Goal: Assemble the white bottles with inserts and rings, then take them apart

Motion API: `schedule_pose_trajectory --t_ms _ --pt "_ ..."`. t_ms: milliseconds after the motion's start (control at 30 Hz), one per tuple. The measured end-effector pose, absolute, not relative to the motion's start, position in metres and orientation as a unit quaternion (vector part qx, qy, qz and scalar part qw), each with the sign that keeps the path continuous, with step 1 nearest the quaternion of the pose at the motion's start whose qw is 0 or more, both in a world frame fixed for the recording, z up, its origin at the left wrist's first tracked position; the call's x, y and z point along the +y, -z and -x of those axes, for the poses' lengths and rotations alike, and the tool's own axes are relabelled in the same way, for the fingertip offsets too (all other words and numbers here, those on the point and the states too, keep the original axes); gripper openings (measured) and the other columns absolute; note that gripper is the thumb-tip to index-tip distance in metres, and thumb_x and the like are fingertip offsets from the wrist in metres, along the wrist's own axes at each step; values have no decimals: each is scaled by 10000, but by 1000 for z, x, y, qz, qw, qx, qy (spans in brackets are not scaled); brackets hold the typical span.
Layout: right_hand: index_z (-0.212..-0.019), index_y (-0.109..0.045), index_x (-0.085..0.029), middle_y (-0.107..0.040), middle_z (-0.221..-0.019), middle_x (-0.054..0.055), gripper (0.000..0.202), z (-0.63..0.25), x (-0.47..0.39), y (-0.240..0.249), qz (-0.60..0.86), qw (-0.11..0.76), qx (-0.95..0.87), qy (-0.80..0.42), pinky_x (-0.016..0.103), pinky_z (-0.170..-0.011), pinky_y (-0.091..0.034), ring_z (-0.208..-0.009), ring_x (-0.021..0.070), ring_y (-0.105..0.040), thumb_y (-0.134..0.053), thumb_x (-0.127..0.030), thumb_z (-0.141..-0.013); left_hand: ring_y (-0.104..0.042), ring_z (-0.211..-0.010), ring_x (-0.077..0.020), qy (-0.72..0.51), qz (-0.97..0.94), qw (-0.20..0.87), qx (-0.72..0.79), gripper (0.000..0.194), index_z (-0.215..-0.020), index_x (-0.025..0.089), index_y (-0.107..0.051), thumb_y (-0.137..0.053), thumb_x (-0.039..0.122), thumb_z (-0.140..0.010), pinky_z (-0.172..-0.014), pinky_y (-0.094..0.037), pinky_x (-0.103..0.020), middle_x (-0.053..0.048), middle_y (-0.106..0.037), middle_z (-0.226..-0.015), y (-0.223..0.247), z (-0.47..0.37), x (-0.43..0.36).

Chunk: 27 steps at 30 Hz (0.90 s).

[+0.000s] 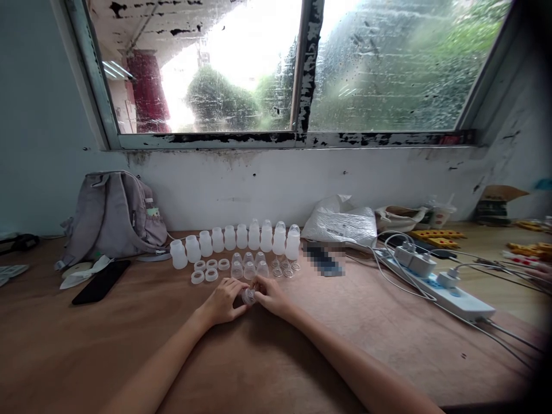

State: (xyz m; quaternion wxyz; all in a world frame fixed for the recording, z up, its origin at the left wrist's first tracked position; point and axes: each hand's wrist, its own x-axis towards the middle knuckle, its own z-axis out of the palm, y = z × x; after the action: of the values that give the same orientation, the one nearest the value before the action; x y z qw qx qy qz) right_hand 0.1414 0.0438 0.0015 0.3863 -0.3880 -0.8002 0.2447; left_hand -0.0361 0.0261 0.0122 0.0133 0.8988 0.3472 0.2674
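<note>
My left hand (pixel 224 301) rests on the table with its thumb and fingers closed about a small clear bottle part (pixel 248 296). From the other side my right hand (pixel 271 295) pinches the same part, which looks ringed; the fingers cover much of it. Just beyond my hands stand several clear bottle caps (pixel 249 268). White collar rings (pixel 211 275) lie to their left, and clear nipples (pixel 284 267) to their right. Behind these runs a row of frosted baby bottles (pixel 230 238); the ones at the right end have tops on.
A grey backpack (pixel 106 218) and a black phone (pixel 101 283) are at the left. Behind, on the right, lies a silver padded bag (pixel 342 224). A power strip (pixel 457 296) with plugs and trailing cables occupies the right side, near yellow parts (pixel 437 237). Another person's hand (pixel 542 275) shows at the right edge.
</note>
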Motion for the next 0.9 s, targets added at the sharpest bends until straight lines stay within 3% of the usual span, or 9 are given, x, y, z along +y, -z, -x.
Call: schedule_pose_trajectory --t_ms 267,467,633,767,900 --pt "-626 -466 -169 -406 -519 -39 117 -154 53 -11 416 411 -732 -350 181 -465 -302 -486 91 -374 -350 -160 -627 -503 -938 -222 -265 -898 -16 351 327 -1006 203 -518 -562 311 -701 -864 -344 -368 -65 -587 -974 -14 44 29" --pt "-635 -461 -176 -463 -568 -16 156 -189 74 -23 512 438 -706 -217 197 -494 -324 -517 109 -418 -319 -235 -664 -439 -1062 -261 -336 -773 -133 521 344 -1069 221 -521 -488 377 -763 -930 -264 -446 -99 -511 -1132 -2 66 53" --pt "-629 -493 -170 -544 -639 45 179 -224 88 -37 621 389 -669 -123 247 -584 -348 -663 179 -511 -372 -292 -678 -383 -1107 -276 -298 -734 -139 595 344 -1045 290 -552 -519 436 -735 -947 -177 -524 -83 -474 -1179 13 79 67" --pt "-759 -541 -169 -593 -810 115 233 -248 97 -35 748 228 -616 -93 292 -610 -364 -791 252 -553 -436 -363 -683 -364 -1118 -294 -287 -728 -125 610 354 -1026 295 -562 -544 448 -708 -936 -162 -556 -83 -466 -1193 19 82 70" --pt "-738 -555 -154 -608 -785 117 216 -261 104 -26 751 180 -622 -127 273 -557 -374 -710 233 -586 -484 -339 -653 -384 -1103 -289 -296 -729 -128 604 363 -1025 267 -551 -550 436 -703 -942 -176 -540 -90 -484 -1176 18 81 70"
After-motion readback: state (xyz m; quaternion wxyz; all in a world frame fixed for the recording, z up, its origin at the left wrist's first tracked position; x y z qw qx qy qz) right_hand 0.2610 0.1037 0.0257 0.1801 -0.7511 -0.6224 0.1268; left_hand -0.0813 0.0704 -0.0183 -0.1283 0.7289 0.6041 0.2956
